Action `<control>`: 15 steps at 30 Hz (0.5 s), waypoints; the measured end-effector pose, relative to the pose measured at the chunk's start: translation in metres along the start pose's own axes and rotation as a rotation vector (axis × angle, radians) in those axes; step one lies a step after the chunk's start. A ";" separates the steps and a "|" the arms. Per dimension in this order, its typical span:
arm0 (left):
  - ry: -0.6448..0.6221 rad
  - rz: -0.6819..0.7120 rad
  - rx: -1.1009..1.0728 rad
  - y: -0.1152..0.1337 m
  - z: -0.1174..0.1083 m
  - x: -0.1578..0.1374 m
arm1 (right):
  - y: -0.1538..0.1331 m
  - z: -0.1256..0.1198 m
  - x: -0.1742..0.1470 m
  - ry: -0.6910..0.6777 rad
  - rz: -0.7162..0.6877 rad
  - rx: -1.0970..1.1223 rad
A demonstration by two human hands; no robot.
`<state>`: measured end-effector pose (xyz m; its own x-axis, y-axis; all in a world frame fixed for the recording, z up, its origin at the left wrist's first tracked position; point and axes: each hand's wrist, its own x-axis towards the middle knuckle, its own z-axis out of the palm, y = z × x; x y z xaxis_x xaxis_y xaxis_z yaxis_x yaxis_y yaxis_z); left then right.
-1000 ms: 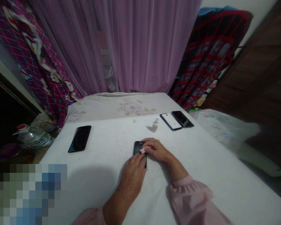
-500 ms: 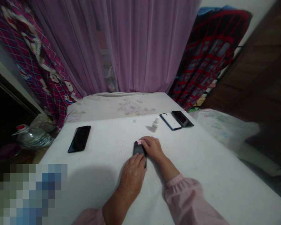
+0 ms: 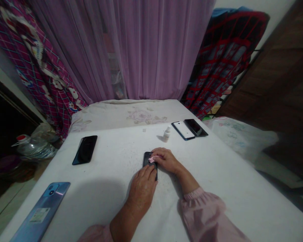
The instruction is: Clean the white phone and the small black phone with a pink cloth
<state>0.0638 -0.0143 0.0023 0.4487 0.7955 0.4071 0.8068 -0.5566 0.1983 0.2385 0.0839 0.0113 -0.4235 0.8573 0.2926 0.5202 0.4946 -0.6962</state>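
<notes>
A dark smartphone (image 3: pixel 146 157) lies on the white tablecloth in the middle, its lower part covered by my fingers. My left hand (image 3: pixel 142 186) is laid over that lower part and grips it against the table, the thumb at its right edge. Between the fingers of my right hand (image 3: pixel 168 161) is a small pink cloth (image 3: pixel 154 159), pressed on the upper part of the phone's face. Beyond the phone stands a small white spray bottle (image 3: pixel 167 134).
A black phone (image 3: pixel 85 150) lies to the left, and a blue phone (image 3: pixel 41 211) with a label is nearer me. At the back right lie a white phone (image 3: pixel 183 129) on a darker one and another black phone (image 3: pixel 196 127). A water jug (image 3: pixel 35 148) stands beyond the table's left edge.
My right hand has slid the pink cloth a little down the phone towards me, and more of the phone's top edge shows. My left hand stays in place.
</notes>
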 end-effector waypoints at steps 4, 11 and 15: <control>-0.013 -0.010 0.022 0.001 0.000 0.000 | -0.006 0.008 0.005 0.054 0.076 -0.100; 0.009 -0.001 0.006 0.002 -0.001 -0.001 | -0.011 0.022 0.011 0.176 0.204 -0.268; 0.019 -0.009 0.006 0.002 0.002 -0.002 | -0.009 0.015 0.009 0.119 0.155 -0.206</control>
<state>0.0658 -0.0163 0.0003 0.4345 0.7956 0.4222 0.8127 -0.5484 0.1968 0.2187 0.0847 0.0102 -0.2433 0.9299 0.2759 0.7170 0.3640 -0.5945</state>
